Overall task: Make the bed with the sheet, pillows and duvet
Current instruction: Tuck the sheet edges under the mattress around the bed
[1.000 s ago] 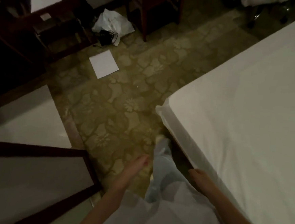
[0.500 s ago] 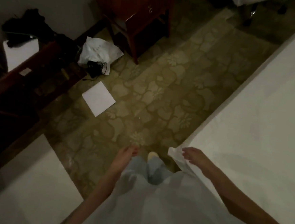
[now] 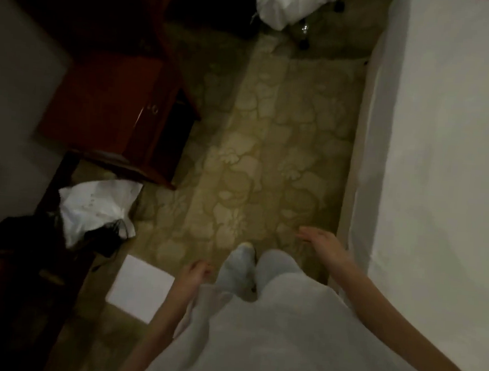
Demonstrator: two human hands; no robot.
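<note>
The bed (image 3: 450,160) fills the right side, covered by a smooth white sheet that hangs down its near edge. My right hand (image 3: 322,242) hovers with spread fingers beside that edge, holding nothing. My left hand (image 3: 194,272) hangs by my leg with loosely curled fingers, also holding nothing. A bundle of white bedding (image 3: 289,4) lies on the floor at the top, past the foot of the aisle.
A patterned carpet aisle (image 3: 268,163) runs between the bed and a red-brown wooden nightstand (image 3: 112,107). On the floor lie a white bag (image 3: 95,205) with dark cables and a white paper sheet (image 3: 140,287). Dark furniture stands at the left.
My right hand has let go of the sheet corner and moved off the bed edge. I have turned and stepped along the aisle, so the nightstand is nearer and the white bundle shows ahead.
</note>
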